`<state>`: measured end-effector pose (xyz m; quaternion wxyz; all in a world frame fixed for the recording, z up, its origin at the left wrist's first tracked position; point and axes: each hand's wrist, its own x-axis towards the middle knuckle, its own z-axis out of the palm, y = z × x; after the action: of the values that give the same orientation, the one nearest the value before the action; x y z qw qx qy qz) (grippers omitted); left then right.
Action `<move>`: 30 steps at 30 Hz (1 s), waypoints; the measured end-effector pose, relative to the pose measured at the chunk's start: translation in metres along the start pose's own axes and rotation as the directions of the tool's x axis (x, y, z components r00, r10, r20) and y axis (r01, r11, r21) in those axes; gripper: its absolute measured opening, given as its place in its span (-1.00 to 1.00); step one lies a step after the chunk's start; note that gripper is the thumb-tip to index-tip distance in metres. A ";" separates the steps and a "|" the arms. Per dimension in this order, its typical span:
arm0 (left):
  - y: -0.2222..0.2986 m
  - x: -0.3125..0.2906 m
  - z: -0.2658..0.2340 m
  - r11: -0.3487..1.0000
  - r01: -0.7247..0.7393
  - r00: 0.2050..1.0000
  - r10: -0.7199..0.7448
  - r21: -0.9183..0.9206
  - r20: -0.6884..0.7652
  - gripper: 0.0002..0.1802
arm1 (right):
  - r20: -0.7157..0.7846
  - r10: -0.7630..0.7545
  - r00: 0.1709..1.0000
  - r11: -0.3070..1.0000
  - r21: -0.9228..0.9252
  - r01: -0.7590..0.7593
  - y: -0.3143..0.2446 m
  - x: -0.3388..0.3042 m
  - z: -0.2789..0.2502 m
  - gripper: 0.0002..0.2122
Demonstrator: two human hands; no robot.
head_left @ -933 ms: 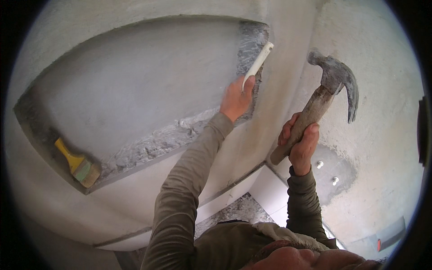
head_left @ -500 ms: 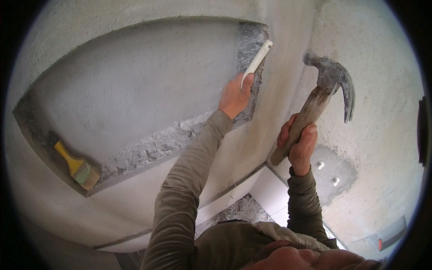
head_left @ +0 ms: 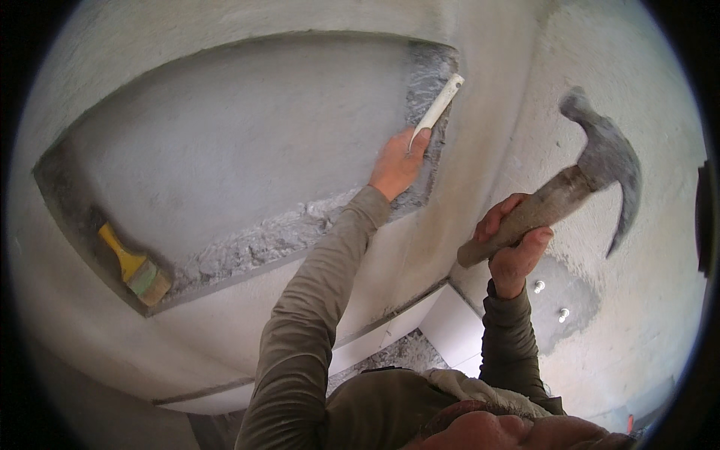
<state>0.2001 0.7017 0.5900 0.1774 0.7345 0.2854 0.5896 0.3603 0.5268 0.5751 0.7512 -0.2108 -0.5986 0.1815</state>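
Note:
My left hand (head_left: 399, 165) is closed around a white-handled tool (head_left: 439, 106) at the right end of the recessed wall niche (head_left: 262, 127). The handle points up and right, with a hole near its tip. Whatever lies at its other end is hidden by my fingers. In my right hand (head_left: 517, 247) is a claw hammer (head_left: 562, 187), gripped low on its worn wooden handle. Its grey metal head is raised in front of the right wall, apart from the white handle, claw curving downward.
A yellow-handled paintbrush (head_left: 135, 266) lies in the niche's lower left corner. Rough, chipped mortar (head_left: 255, 238) runs along the niche's bottom edge. Two white pipe fittings (head_left: 551, 301) stick out of the right wall. White tiles (head_left: 453, 324) and a speckled floor (head_left: 409, 351) show below.
The hammer has tipped to the right, its head swinging away from the niche. My left hand keeps its grip on the white handle, while the whole view has shifted slightly.

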 end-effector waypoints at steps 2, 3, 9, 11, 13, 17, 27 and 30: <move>0.007 -0.001 -0.001 1.000 0.023 1.000 -0.023 0.018 0.021 -0.39 | -0.030 -0.073 0.997 0.993 0.086 0.075 0.002 0.000 0.002 -0.28; 0.006 -0.001 0.000 1.000 0.005 1.000 -0.005 0.030 0.015 -0.39 | -0.049 -0.128 0.991 0.978 0.161 0.134 0.008 0.003 0.004 -0.32; 0.002 -0.002 0.001 0.998 0.043 0.999 -0.042 0.044 -0.030 -0.41 | 0.123 0.165 0.979 0.930 -0.349 -0.113 0.070 0.040 -0.001 -0.55; -0.008 0.002 -0.004 1.000 0.028 0.997 -0.028 0.000 -0.067 -0.42 | 0.111 0.302 0.947 0.931 -0.247 -0.268 0.061 0.041 0.005 -0.57; -0.019 0.001 -0.007 0.993 0.114 0.993 -0.115 -0.020 -0.040 -0.42 | 0.065 0.194 0.979 0.968 -0.176 -0.180 0.054 0.023 0.003 -0.56; 0.004 -0.012 -0.003 0.999 0.030 0.999 -0.030 0.023 -0.021 -0.42 | -0.042 0.012 0.999 1.000 0.025 -0.011 0.023 0.017 0.009 -0.38; 0.005 -0.003 0.004 1.000 -0.002 1.000 0.002 0.006 -0.028 -0.35 | 0.011 0.104 0.995 0.995 0.007 -0.104 0.007 0.004 0.007 -0.22; 0.005 -0.003 0.005 1.000 -0.011 0.999 0.011 0.012 -0.046 -0.36 | 0.003 0.083 0.997 0.996 0.016 -0.083 0.004 0.002 0.007 -0.29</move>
<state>0.2055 0.6968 0.5893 0.1633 0.7233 0.2886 0.6057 0.3533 0.5321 0.5762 0.7441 -0.2292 -0.5887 0.2174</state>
